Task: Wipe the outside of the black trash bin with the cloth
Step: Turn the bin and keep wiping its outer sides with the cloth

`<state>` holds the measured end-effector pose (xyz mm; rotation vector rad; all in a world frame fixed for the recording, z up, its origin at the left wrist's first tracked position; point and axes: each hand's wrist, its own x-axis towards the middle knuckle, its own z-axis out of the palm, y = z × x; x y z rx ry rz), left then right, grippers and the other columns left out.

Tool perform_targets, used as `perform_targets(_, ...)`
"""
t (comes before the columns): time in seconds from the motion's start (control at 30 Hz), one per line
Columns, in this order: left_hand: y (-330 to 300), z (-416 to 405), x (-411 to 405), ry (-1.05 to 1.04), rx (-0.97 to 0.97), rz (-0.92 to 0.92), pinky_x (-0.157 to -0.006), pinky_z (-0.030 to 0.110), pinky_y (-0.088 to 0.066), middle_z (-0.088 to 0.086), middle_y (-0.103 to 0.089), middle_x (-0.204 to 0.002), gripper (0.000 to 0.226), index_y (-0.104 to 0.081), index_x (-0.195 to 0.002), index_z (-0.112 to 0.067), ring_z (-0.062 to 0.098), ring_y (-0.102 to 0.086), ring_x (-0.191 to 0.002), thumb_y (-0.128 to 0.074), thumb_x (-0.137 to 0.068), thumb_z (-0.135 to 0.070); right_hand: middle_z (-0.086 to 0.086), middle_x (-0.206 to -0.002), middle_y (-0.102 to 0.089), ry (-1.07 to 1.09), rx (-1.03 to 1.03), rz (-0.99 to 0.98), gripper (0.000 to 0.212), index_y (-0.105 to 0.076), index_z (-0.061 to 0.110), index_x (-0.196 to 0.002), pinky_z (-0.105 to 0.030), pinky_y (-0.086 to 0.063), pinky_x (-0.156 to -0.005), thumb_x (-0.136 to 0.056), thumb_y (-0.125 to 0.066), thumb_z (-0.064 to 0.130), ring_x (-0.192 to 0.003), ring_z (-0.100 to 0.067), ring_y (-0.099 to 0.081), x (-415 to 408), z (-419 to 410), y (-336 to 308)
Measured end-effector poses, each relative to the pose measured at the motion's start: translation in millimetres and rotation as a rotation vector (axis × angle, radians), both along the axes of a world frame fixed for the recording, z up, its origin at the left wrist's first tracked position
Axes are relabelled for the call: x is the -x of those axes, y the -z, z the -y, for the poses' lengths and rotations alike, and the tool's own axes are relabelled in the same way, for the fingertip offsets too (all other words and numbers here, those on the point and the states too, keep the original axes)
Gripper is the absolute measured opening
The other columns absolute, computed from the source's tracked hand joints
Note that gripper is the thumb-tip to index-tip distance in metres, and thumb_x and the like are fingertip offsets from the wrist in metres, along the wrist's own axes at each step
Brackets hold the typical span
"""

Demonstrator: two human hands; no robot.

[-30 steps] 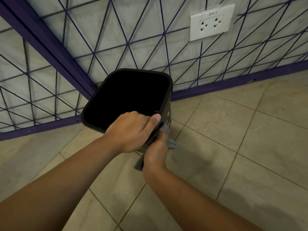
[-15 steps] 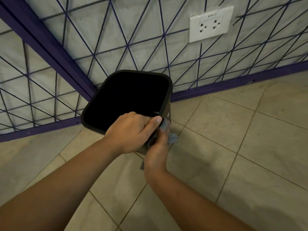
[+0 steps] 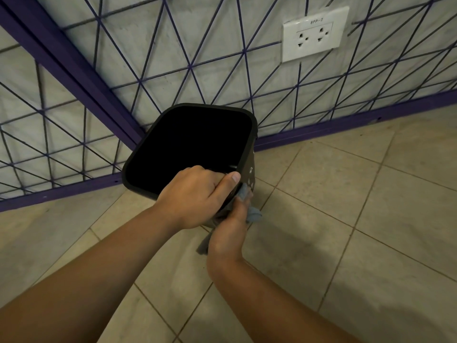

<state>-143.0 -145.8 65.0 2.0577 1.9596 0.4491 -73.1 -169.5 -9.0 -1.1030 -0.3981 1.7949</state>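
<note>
The black trash bin (image 3: pixel 249 144) stands in the room's corner, tilted so its dark open mouth faces me. My left hand (image 3: pixel 197 194) grips the near rim, thumb over the edge. A grey-blue cloth (image 3: pixel 253 215) is bunched in my right hand (image 3: pixel 230 233), which presses it against the bin's near right outer side, just below my left thumb. Most of that side is hidden behind my hands. A corner of the cloth hangs down under my right wrist.
Two walls with a purple line pattern and purple baseboards (image 3: pixel 346 125) meet right behind the bin. A white double socket (image 3: pixel 314 34) sits on the right wall. Beige floor tiles (image 3: pixel 358 206) spread out to the right and toward me.
My right hand has slid the cloth slightly up the bin's side, closer to the rim. My left hand keeps its grip and the bin stays tilted in place.
</note>
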Motion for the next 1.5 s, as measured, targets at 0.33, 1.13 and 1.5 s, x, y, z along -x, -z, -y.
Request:
perform_targets(0.33,1.4,-0.9,1.5,0.017,-0.014,0.018,-0.047,0.027,-0.027,-0.005,-0.042,-0.042,0.057,-0.039,-0.050,-0.027,0.014,-0.046,-0.041,-0.032,-0.100,-0.053,-0.001,-0.169,-0.032,0.003,0.051,-0.019,0.057,-0.032,0.027,-0.161,-0.051,-0.026,-0.129,-0.107,-0.032,0.046,-0.158,-0.021,-0.025,4.0,-3.7,-8.1)
perform_targets(1.13,0.2,-0.9,0.9,0.026,-0.009,0.012,-0.048,0.028,-0.029,-0.005,-0.043,-0.043,0.056,-0.043,-0.051,-0.027,0.012,-0.048,-0.042,-0.032,-0.100,-0.053,0.001,-0.166,-0.038,0.012,0.090,0.015,0.061,-0.036,0.029,-0.159,-0.049,-0.020,-0.131,-0.102,-0.035,0.051,-0.160,-0.022,-0.021,0.5,-14.4,-6.8)
perform_targets(1.5,-0.3,-0.4,0.5,0.033,-0.025,0.024,-0.048,0.030,-0.031,-0.005,-0.044,-0.043,0.055,-0.042,-0.051,-0.027,0.012,-0.047,-0.041,-0.032,-0.099,-0.052,0.003,-0.165,-0.039,0.085,-0.030,0.064,0.053,-0.036,0.030,-0.159,-0.050,-0.025,-0.129,-0.107,-0.033,0.039,-0.158,-0.021,-0.026,0.1,-13.5,-1.0)
